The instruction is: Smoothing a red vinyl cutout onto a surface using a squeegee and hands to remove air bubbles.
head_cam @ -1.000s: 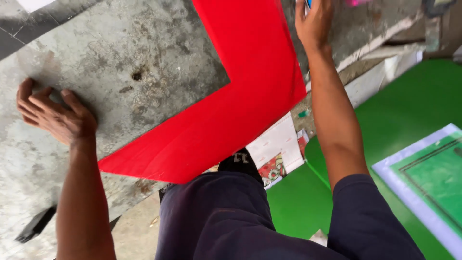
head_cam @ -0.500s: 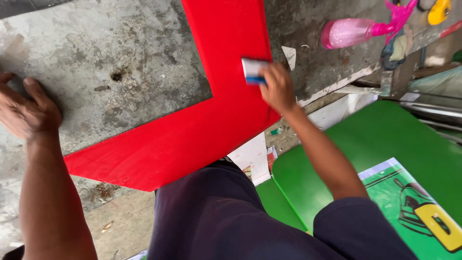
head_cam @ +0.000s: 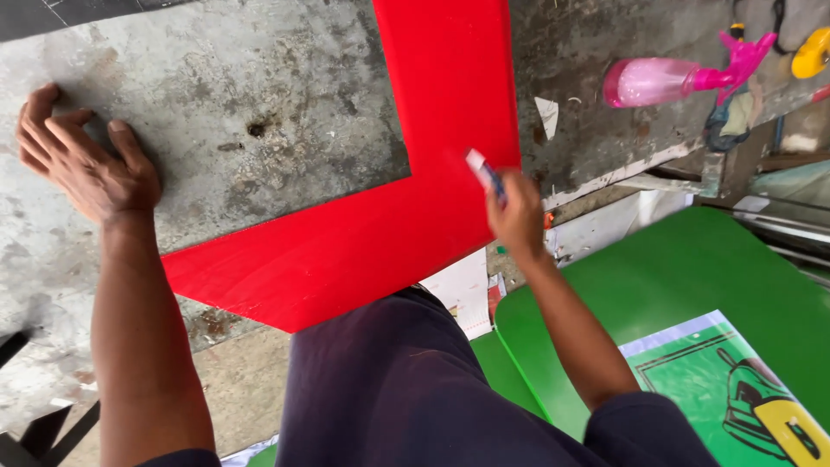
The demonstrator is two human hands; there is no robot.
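Red sheeting point(head_cam: 432, 130), shaped like an L, is lying flat on the worn grey tabletop point(head_cam: 242, 95), its corner reaching past the tabletop's near edge toward the person's dark trousers point(head_cam: 406, 389). At the sheet's right edge, about four o'clock from its middle, the right hand point(head_cam: 517, 216) is closing around a small blue and white squeegee point(head_cam: 484, 175), whose blade is tilting up just over the red surface. Far out at nine o'clock, the left hand point(head_cam: 86, 164) is pressing on the bare tabletop with fingers half curled and spread, holding nothing, well apart from the sheet. Toward two o'clock a pink spray bottle point(head_cam: 657, 79) is lying on its side on the tabletop. Down at five o'clock, green boards point(head_cam: 692, 277) are resting below, one bearing a printed green picture point(head_cam: 735, 389).
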